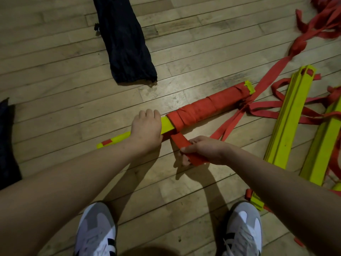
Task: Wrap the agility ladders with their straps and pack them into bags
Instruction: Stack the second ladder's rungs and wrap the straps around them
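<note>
Pretty much all you get here is floor [55, 74]: pale hardwood strips, gym-style, running slightly on a diagonal across the view with dark seams between the boards. It's scuffed and kinda grimy in spots, especially a smudgy patch [228, 80] toward the middle right. Lighting is dim and warm, brightest near the center and falling off dark at the edges. Hard shadows [199, 182] land on the boards lower down.

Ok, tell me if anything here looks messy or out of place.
Loose red straps sprawl tangled across the floor at upper right, and more trail around the unwrapped yellow rung stacks. The ladder bundle under the left hand is only partly wrapped; the right hand grips its strap.
</note>
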`<state>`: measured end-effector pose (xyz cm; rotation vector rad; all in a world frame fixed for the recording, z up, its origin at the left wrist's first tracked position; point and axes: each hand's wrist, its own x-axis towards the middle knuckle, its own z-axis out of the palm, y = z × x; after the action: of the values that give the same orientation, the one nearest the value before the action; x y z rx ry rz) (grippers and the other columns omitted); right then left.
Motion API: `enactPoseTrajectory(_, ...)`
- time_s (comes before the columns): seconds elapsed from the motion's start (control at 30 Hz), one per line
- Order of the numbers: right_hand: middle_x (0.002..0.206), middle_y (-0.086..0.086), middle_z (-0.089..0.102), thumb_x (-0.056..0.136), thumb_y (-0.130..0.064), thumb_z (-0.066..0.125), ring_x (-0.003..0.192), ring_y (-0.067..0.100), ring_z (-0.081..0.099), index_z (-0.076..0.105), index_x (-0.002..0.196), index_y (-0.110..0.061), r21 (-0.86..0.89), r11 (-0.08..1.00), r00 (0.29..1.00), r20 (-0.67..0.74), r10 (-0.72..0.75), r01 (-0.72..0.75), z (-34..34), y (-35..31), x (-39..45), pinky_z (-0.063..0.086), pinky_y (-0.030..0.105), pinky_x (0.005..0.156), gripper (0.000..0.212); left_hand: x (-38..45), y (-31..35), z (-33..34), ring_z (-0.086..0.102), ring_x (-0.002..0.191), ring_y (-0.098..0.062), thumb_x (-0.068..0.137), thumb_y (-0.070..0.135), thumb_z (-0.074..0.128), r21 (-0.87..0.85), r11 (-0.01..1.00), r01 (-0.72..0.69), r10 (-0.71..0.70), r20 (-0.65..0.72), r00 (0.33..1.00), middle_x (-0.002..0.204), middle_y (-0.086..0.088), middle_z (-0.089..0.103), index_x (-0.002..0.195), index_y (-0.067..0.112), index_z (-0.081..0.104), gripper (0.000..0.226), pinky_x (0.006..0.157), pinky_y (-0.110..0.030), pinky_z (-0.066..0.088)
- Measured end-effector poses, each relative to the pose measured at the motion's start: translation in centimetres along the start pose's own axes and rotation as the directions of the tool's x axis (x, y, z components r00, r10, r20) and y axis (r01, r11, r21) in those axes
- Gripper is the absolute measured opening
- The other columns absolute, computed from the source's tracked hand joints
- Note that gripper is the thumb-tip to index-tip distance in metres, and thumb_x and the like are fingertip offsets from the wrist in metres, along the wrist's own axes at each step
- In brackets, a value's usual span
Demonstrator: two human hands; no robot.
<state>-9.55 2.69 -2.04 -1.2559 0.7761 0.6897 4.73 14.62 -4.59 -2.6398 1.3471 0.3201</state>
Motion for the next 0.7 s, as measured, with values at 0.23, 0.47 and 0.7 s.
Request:
enactPoseTrajectory(0.23,0.080,0.011,0.067,0.097,-0.005,0.048,0.072,0.021,0.066,0.051,0.112,-0.003,0.170,0.985,0.997,0.075,-0.037,0.024,0.0,-0.5,0.1,0.057,0.033,0.069,0.015,1.1,-0.5,0.5,0.060,0.084,-0.021,0.068,0.055,0.071,0.314,0.948,-0.047,0.071,-0.065,0.995,0.096,-0.006,0.062,0.129,0.004,0.054,0.081,0.069,-0.029,0.047)
enactPoseTrajectory(0.47,0.078,0.010,0.064,0.097,-0.006,0.045,0.076,0.021,0.065,0.052,0.101,-0.005,0.273,0.962,0.991,0.120,-0.054,0.020,0.3,-0.4,0.0,0.056,0.036,0.074,0.008,-1.5,-0.7,1.9,0.048,0.088,-0.029,0.071,0.065,0.059,0.342,0.886,-0.313,0.396,-0.207,0.895,0.097,-0.013,0.055,0.102,0.006,0.062,0.067,0.080,-0.039,0.035)
enactPoseTrajectory(0.7,0.078,0.010,0.065,0.098,-0.007,0.047,0.076,0.022,0.065,0.057,0.097,-0.006,0.195,0.981,1.000,-0.020,0.019,-0.015,0.5,0.7,0.3,0.054,0.040,0.079,0.011,-4.7,-0.2,3.0,0.062,0.084,-0.035,0.087,0.045,0.033,0.087,0.938,-0.336,0.344,-0.115,0.932,0.107,-0.023,0.060,0.122,0.004,0.056,0.059,0.075,-0.038,0.052)
